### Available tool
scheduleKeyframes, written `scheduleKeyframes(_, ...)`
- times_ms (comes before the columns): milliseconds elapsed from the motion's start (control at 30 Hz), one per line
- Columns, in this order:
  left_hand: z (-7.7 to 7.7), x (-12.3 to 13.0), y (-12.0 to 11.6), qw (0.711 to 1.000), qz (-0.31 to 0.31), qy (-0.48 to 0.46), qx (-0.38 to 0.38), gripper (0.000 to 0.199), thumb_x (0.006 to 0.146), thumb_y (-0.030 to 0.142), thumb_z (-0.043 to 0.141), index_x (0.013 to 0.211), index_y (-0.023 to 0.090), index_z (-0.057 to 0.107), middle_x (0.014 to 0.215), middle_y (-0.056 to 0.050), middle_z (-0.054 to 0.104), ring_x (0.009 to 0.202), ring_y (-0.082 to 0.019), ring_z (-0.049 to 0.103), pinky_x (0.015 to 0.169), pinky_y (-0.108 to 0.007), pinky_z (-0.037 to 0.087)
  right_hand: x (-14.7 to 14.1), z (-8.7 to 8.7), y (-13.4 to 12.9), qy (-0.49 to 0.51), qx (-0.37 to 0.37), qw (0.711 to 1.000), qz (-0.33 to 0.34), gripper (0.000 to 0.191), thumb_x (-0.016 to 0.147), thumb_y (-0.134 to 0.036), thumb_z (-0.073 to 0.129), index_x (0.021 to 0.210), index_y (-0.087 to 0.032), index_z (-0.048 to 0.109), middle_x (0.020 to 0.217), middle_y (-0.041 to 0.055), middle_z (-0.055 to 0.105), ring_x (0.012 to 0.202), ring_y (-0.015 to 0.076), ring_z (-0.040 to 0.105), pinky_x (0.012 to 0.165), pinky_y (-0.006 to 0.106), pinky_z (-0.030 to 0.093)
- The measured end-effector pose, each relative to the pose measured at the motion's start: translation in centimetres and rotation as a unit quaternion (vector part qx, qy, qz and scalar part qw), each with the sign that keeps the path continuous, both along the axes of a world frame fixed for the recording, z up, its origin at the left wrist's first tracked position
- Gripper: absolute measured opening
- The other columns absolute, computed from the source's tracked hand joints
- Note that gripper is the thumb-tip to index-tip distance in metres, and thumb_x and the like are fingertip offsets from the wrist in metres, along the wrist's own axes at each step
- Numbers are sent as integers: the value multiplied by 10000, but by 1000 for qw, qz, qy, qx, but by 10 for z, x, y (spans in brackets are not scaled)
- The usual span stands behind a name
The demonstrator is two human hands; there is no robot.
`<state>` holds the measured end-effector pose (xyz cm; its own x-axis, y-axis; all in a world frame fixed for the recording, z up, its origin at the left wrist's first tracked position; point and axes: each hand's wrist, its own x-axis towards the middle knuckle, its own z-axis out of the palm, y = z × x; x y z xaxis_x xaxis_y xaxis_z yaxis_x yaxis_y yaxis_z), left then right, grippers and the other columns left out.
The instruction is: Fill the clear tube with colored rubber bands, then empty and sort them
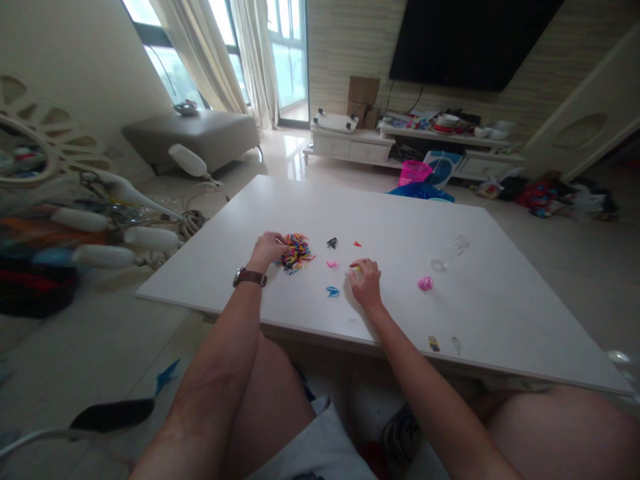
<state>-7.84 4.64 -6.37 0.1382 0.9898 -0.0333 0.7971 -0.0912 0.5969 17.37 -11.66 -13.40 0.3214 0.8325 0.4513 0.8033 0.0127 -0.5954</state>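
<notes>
A heaped pile of small multicoloured rubber bands (298,255) lies on the white table (400,227). At the pile's left edge, my left hand (269,250) has its fingers closed among the bands. My right hand (366,283) rests low over the table, thumb and fingers pinched around a bit of yellow, seemingly a rubber band (358,269). Between my hands lie small sorted groups: black bands (333,243), pink bands (333,265) and blue bands (333,291). A little red group (357,244) sits beyond my right hand.
Right of my right hand are a pink round object (425,283), a clear container (457,247) and a clear ring-like piece (439,265). A yellow cartoon figure (434,343) and a small clear item (456,345) lie near the front edge. White lamp shades (150,238) stand left of the table.
</notes>
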Motion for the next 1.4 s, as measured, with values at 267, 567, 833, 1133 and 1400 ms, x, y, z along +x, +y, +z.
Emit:
scheduleKeyframes(267,6,0,-5,1000,8,-13,9,241,734,170,707,947,142,817,846,-83,787,731,-164,686,599,-223,439,0,-1,1,9,10,1000,4,127,865,-179,559,925,-216,664,1052,67,671,1065,266,560,877,391,358)
scheduleKeyframes(567,10,4,-8,999,5,-29,27,263,774,165,662,970,133,834,804,-70,772,718,-161,659,593,-228,429,1,-3,1,17,11,1000,1,130,856,-182,558,917,-219,666,1041,73,666,1049,271,550,873,396,364)
scheduleKeyframes(833,-7,7,0,1000,-24,-17,7,237,687,166,732,907,152,819,835,-64,782,725,-167,671,585,-225,437,1,-3,1,13,8,1000,2,123,845,-180,571,907,-216,671,1034,73,662,1040,270,557,866,396,363)
scheduleKeyframes(1133,-8,7,1,999,-15,44,-29,138,704,217,750,828,179,797,781,-56,761,723,-180,664,621,-256,442,1,-3,2,8,0,1000,1,107,854,-183,571,888,-210,668,1034,73,662,1047,268,562,867,393,366)
scheduleKeyframes(1400,-1,5,-2,1000,1,13,13,142,714,164,696,822,157,788,804,-56,770,773,-179,681,653,-244,468,0,-2,1,13,-3,1000,2,106,850,-179,575,881,-214,671,1031,71,662,1045,265,560,873,395,370)
